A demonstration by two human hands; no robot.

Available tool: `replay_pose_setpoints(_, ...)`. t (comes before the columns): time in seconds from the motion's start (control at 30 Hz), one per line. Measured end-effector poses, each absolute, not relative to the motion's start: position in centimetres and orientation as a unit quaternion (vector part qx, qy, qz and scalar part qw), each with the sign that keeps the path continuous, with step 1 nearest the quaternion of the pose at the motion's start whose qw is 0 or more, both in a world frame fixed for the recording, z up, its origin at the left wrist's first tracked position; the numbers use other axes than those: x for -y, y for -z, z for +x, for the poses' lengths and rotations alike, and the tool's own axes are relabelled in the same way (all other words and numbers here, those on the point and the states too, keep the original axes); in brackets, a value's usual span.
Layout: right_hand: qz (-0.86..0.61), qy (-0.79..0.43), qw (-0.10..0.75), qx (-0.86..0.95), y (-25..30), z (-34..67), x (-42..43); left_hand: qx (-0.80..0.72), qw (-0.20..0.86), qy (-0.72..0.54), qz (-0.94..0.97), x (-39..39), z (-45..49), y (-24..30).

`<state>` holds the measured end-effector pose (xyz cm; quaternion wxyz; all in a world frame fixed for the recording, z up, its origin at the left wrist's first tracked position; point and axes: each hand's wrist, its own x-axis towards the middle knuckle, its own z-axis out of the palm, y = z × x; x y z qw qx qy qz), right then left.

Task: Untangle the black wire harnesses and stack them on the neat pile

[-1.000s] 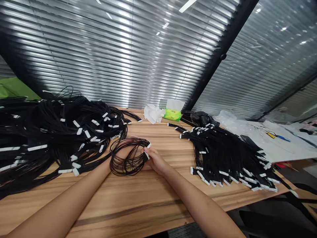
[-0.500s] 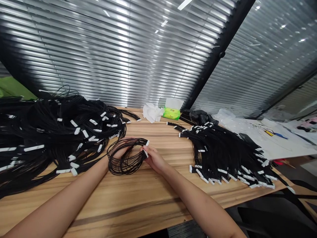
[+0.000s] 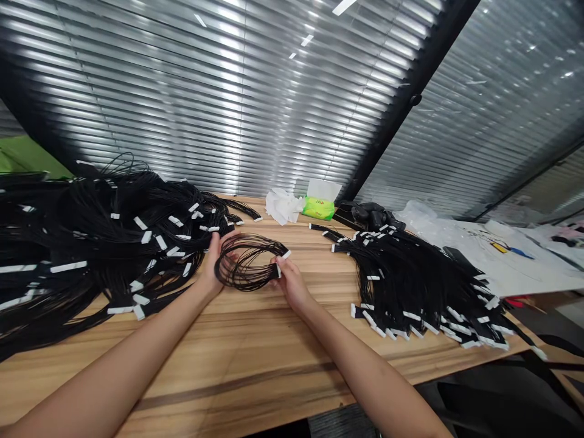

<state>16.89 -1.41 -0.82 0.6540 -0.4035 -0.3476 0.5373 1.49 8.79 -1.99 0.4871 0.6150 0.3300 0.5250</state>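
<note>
A looped cable bundle (image 3: 249, 281) of several thin black wires, with white connectors at its ends, is up in front of me above the table. My right hand (image 3: 292, 283) pinches the bundle near its white connectors, thumb on the near side. At the opposite side of the loop, my left hand (image 3: 213, 267) has its thumb raised and its fingers stretched out behind the wires, touching them without closing round. The loops partly cover those fingers.
On the left lies a big tangled heap of black cables (image 3: 104, 231) with white connectors. A flatter pile of similar cables (image 3: 410, 280) spreads at the right. Crumpled tissue (image 3: 283, 207) and a green tissue pack (image 3: 318, 208) stand at the back, before the blinds (image 3: 219, 97).
The cable loop has risen and shifted slightly right and away from me. My left hand, earlier mostly behind the wires, now shows at the loop's left side with its thumb up.
</note>
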Motion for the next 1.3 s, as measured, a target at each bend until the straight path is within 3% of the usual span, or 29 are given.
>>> replay_pose_setpoints(0.1, -0.423, -0.49, 0.688, 0.327, 0.8, 17.4, 1.1, -0.347, 0.46, -0.592, 0.563, -8.2, 1.1, 1.1)
replay_pose_setpoints(0.2, -0.461, -0.454, 0.686, 0.332, 0.9, 17.5, 1.0, -0.36, 0.265, -0.639, 0.626, -6.6, 1.1, 0.2)
replay_pose_setpoints(0.33, -0.493, -0.44, 0.662, 0.352, 1.3, 17.1, 1.1, -0.296, 0.1, -0.506, 0.804, -4.8, 1.3, -0.4)
replay_pose_setpoints(0.47, -0.5, -0.436, 0.653, 0.365, 1.7, 16.9, 1.2, -0.312, 0.009, -0.442, 0.841, -4.5, 1.3, -0.5)
replay_pose_setpoints(0.73, -0.511, -0.419, 0.649, 0.376, 2.0, 16.7, 1.2, -0.274, -0.002, -0.447, 0.851, -4.8, 1.3, -0.2)
replay_pose_setpoints(0.97, -0.531, -0.406, 0.627, 0.4, 1.7, 16.4, 1.6, -0.31, 0.072, -0.467, 0.825, -5.0, 1.3, 0.0)
replay_pose_setpoints(1.3, -0.527, -0.413, 0.634, 0.386, 1.6, 16.4, 1.5, -0.342, 0.061, -0.45, 0.823, -4.9, 1.1, -0.1)
